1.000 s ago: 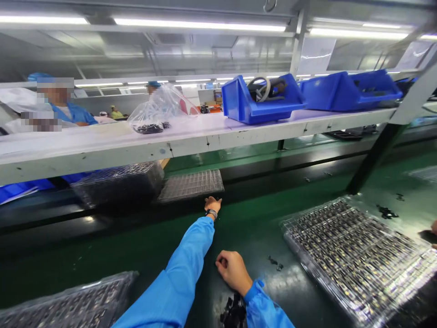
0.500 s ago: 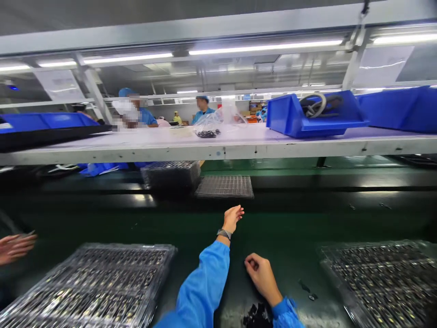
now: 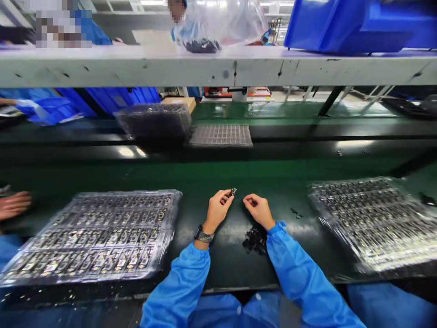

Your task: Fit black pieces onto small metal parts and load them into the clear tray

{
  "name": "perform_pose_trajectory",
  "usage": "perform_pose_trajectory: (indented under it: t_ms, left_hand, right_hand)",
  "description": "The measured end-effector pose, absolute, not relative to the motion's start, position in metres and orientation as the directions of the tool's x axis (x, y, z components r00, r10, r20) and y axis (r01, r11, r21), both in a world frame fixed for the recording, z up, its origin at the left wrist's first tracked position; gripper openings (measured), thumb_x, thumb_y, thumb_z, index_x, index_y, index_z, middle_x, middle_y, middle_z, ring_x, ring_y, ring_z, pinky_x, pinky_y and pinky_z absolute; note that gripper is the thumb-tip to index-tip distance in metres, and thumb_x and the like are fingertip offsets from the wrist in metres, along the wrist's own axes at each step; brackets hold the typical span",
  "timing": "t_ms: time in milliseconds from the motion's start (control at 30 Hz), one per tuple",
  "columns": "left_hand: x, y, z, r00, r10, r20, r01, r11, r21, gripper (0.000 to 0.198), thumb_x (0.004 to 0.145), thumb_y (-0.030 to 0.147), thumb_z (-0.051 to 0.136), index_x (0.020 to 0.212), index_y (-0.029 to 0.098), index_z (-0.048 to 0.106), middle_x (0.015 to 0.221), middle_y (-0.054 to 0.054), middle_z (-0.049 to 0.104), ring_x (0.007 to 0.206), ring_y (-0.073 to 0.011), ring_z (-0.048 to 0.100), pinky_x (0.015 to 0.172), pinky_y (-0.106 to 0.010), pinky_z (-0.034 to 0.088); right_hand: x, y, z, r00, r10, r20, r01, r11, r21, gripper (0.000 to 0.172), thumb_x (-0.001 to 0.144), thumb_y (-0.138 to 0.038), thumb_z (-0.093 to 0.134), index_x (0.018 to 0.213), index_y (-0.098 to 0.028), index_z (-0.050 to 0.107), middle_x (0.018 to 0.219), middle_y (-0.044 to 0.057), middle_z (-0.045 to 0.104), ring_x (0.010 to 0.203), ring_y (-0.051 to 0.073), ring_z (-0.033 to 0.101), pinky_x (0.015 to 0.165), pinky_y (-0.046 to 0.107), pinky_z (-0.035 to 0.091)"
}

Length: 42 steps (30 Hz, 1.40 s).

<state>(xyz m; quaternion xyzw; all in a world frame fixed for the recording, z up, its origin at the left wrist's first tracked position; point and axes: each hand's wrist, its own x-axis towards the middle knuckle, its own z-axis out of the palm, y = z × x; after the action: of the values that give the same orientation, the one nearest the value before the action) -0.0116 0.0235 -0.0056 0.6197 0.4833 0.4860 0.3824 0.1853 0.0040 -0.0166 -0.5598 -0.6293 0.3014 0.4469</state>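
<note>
My left hand (image 3: 217, 210), with a watch on its wrist, pinches a small electronic part (image 3: 233, 192) between thumb and fingertips over the green work surface. Just across from it, my right hand (image 3: 261, 211) has its thumb and fingertips pressed together; whatever is between them is too small to make out. Small black pieces (image 3: 255, 240) lie in a loose pile below my right hand. To the left is a clear tray (image 3: 178, 197) filled with rows of small boards. Another clear tray (image 3: 316, 187) of similar parts lies to the right.
A few loose dark bits (image 3: 296, 212) lie right of my right hand. Farther back are a gridded clear tray (image 3: 221, 135) and a stack of trays (image 3: 153, 120). A white shelf (image 3: 191, 70) crosses above, bearing a blue bin (image 3: 327, 27). Another person's hand (image 3: 15, 205) is at far left.
My view has tipped downward. My left hand has come back from reaching forward and now holds a small electronic part near my right hand, which stays pinched.
</note>
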Motion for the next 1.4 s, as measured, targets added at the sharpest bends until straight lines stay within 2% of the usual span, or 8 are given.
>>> perform_pose_trajectory:
  t_ms: [133,333,700,1133,1400]
  left_hand:
    - [-0.005,0.014,-0.006,0.165,0.932,0.322,0.323,-0.36,0.875,0.024,0.093,0.025,0.066,0.113,0.021,0.077,0.097,-0.006,0.071,0.074,-0.0158,0.062,0.07,-0.027,0.048]
    - [0.004,0.009,-0.011,0.237,0.907,0.348,0.432,-0.419,0.799,0.024,0.097,0.021,0.059,0.117,0.021,0.073,0.099,-0.005,0.07,0.074,-0.0149,0.062,0.073,-0.026,0.049]
    - [0.004,0.008,-0.006,0.244,0.892,0.381,0.53,-0.452,0.718,0.02,0.099,0.019,0.06,0.115,0.023,0.072,0.101,-0.003,0.07,0.08,-0.0142,0.067,0.074,-0.024,0.052]
    - [0.006,0.005,-0.006,0.287,0.873,0.393,0.528,-0.487,0.695,0.021,0.1,0.018,0.059,0.117,0.022,0.071,0.106,-0.005,0.072,0.091,-0.0173,0.07,0.077,-0.026,0.053]
    - [0.007,0.004,-0.004,0.241,0.888,0.39,0.436,-0.459,0.774,0.021,0.098,0.018,0.061,0.114,0.022,0.072,0.101,-0.003,0.072,0.074,-0.0133,0.065,0.07,-0.025,0.051]
  right_hand:
    - [0.188,0.003,-0.016,0.048,0.978,0.203,0.445,0.161,-0.881,0.036,0.089,-0.051,0.063,0.087,-0.017,0.073,0.063,0.001,0.062,0.057,0.015,0.053,0.057,0.027,0.044]
    - [0.189,0.003,-0.015,0.051,0.98,0.191,0.44,0.15,-0.886,0.037,0.088,-0.053,0.065,0.086,-0.017,0.073,0.063,0.001,0.062,0.057,0.015,0.053,0.057,0.027,0.045]
    - [0.193,0.004,-0.013,0.068,0.989,0.134,0.342,0.102,-0.934,0.029,0.083,-0.048,0.074,0.083,-0.019,0.072,0.062,0.0,0.065,0.055,0.016,0.056,0.056,0.029,0.046]
    - [0.194,0.005,-0.013,0.059,0.993,0.101,0.305,0.078,-0.949,0.034,0.082,-0.053,0.076,0.083,-0.02,0.073,0.062,0.002,0.067,0.055,0.017,0.059,0.055,0.029,0.047]
    - [0.194,0.004,-0.011,0.06,0.993,0.105,0.291,0.084,-0.953,0.039,0.083,-0.058,0.076,0.082,-0.019,0.073,0.063,0.003,0.069,0.056,0.017,0.062,0.055,0.029,0.05]
